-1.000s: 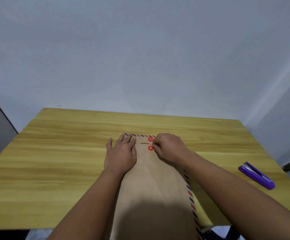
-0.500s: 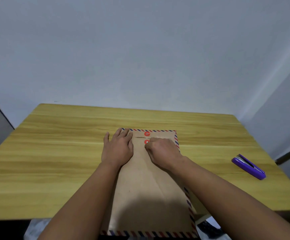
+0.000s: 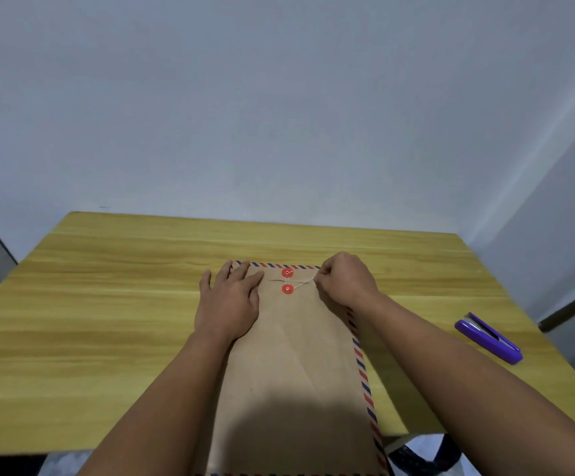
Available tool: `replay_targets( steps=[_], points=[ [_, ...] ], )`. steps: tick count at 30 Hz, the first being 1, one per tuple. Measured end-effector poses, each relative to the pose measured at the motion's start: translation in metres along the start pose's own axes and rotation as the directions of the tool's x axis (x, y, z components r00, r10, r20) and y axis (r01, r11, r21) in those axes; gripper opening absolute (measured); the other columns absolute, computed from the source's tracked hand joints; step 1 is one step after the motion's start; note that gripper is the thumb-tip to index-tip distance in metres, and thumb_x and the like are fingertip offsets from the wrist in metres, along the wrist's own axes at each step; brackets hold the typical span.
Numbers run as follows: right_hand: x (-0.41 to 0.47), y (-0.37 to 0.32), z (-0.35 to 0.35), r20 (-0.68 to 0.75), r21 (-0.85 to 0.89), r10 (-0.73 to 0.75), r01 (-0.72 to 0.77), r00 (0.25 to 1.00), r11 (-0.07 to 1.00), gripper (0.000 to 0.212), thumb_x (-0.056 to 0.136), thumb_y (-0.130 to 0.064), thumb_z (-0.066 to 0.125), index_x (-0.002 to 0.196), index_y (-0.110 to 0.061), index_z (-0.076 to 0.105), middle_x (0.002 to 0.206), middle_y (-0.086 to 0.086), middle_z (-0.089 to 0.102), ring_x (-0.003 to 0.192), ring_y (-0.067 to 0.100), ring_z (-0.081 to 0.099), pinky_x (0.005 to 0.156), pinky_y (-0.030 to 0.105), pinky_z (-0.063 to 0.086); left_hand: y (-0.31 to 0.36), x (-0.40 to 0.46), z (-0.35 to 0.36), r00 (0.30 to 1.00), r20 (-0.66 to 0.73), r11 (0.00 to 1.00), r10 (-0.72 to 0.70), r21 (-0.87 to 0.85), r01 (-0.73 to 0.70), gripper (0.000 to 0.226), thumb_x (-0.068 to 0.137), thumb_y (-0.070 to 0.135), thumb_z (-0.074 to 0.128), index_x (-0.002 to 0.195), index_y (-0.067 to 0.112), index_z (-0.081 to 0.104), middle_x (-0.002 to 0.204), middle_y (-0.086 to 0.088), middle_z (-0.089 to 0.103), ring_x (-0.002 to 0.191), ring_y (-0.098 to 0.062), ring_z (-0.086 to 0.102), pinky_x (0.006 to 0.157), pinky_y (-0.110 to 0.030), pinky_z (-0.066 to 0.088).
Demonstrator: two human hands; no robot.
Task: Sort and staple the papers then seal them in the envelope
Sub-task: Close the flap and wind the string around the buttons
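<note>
Item: envelope (image 3: pixel 296 355), brown, striped border, flat on the table (image 3: pixel 107 304). Its long axis runs straight away from you, near end overhanging the front edge of the table, flap end farthest out, between your two hands.

Item: closure, two red discs on the centre line of the flap end. Upper disc (image 3: pixel 287 272) sits just above lower disc (image 3: pixel 287 288); a short run of string joins them.

Item: string (image 3: pixel 305 282), thin and pale, leading from the lower disc up and to the right into your right hand. It looks taut, though it is too fine to be sure.

Item: left hand (image 3: pixel 229 302), fingers straight and spread, pressing flat on the left part of the envelope just beside the discs. It holds nothing.

Item: right hand (image 3: pixel 346 281), fingers curled, pinching the string's free end at the envelope's far right corner. This hand is on the working side; the discs lie to its left, near but apart.

Item: stapler (image 3: pixel 488 337), purple, on the table well to your right, untouched.

Judgement: papers are not visible, presumably inside. You appear to be on the sealing step. The next wrap turns on carrying the string leftward from your right hand around the discs, while the left keeps the envelope pinned.
</note>
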State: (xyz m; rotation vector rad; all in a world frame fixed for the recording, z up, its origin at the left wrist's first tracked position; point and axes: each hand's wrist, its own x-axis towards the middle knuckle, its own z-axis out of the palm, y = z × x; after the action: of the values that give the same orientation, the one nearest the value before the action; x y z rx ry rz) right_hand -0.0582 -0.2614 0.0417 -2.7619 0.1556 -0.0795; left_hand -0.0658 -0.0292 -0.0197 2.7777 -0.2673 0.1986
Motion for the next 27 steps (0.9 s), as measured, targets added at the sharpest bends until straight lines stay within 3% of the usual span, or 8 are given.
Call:
replay_targets(
  steps=[4, 7, 13, 18, 22, 27],
  points=[
    [0.034, -0.012, -0.002, 0.045, -0.021, 0.08, -0.079, 0.996, 0.997, 0.015, 0.078, -0.009, 0.066, 0.075, -0.015, 0.079, 0.082, -0.001, 0.077, 0.081, 0.025, 0.072, 0.067, 0.035, 0.061, -0.002, 0.0, 0.001, 1.0, -0.008, 1.0, 0.0, 0.007, 0.0, 0.046, 0.104, 0.035, 0.036, 0.147, 0.042, 0.048, 0.165, 0.01, 0.033, 0.157, -0.021, 0.018, 0.125, -0.057, 0.009],
    [0.055, -0.026, 0.002, 0.079, -0.085, 0.066, -0.059, 0.995, 0.995, 0.007, 0.074, -0.007, 0.069, 0.076, -0.011, 0.075, 0.081, 0.004, 0.075, 0.079, 0.028, 0.071, 0.066, 0.038, 0.061, -0.002, 0.0, 0.002, 1.0, -0.007, 1.0, 0.01, 0.019, -0.01, 0.047, 0.103, 0.035, 0.036, 0.148, 0.043, 0.046, 0.165, 0.012, 0.032, 0.157, -0.021, 0.016, 0.124, -0.057, 0.008],
    [0.069, -0.062, 0.013, 0.151, -0.23, -0.08, 0.113, 0.985, 0.967, 0.01, 0.082, -0.009, 0.068, 0.091, -0.012, 0.067, 0.09, 0.004, 0.066, 0.083, 0.028, 0.065, 0.062, 0.032, 0.049, -0.003, 0.0, 0.002, 1.0, -0.004, 1.0, 0.015, 0.018, -0.015, 0.047, 0.102, 0.036, 0.035, 0.147, 0.045, 0.046, 0.165, 0.013, 0.03, 0.157, -0.02, 0.015, 0.124, -0.057, 0.007],
    [0.055, -0.084, 0.022, 0.171, -0.289, -0.173, 0.217, 0.97, 0.932, 0.009, 0.082, -0.007, 0.065, 0.083, -0.014, 0.059, 0.078, 0.001, 0.057, 0.076, 0.03, 0.059, 0.062, 0.03, 0.042, -0.001, -0.001, 0.002, 1.0, -0.01, 1.0, 0.013, 0.014, -0.013, 0.047, 0.102, 0.035, 0.036, 0.147, 0.045, 0.046, 0.165, 0.013, 0.031, 0.157, -0.02, 0.015, 0.124, -0.057, 0.008],
    [0.033, -0.083, 0.029, 0.123, -0.348, -0.265, 0.291, 0.956, 0.891, 0.009, 0.09, -0.011, 0.06, 0.095, -0.016, 0.066, 0.086, 0.005, 0.058, 0.078, 0.031, 0.054, 0.067, 0.032, 0.04, 0.0, -0.001, 0.001, 1.0, 0.0, 1.0, 0.006, 0.005, -0.006, 0.047, 0.102, 0.035, 0.035, 0.148, 0.044, 0.045, 0.165, 0.013, 0.03, 0.157, -0.02, 0.014, 0.124, -0.057, 0.007],
    [0.002, -0.057, 0.031, 0.093, -0.418, -0.454, 0.448, 0.886, 0.79, 0.016, 0.095, -0.013, 0.054, 0.084, -0.019, 0.064, 0.09, 0.006, 0.068, 0.082, 0.033, 0.063, 0.066, 0.035, 0.032, 0.001, -0.002, 0.0, 1.0, 0.0, 1.0, -0.003, -0.007, 0.003, 0.046, 0.103, 0.035, 0.036, 0.147, 0.044, 0.047, 0.165, 0.012, 0.031, 0.157, -0.02, 0.014, 0.124, -0.057, 0.006]
  ],
)
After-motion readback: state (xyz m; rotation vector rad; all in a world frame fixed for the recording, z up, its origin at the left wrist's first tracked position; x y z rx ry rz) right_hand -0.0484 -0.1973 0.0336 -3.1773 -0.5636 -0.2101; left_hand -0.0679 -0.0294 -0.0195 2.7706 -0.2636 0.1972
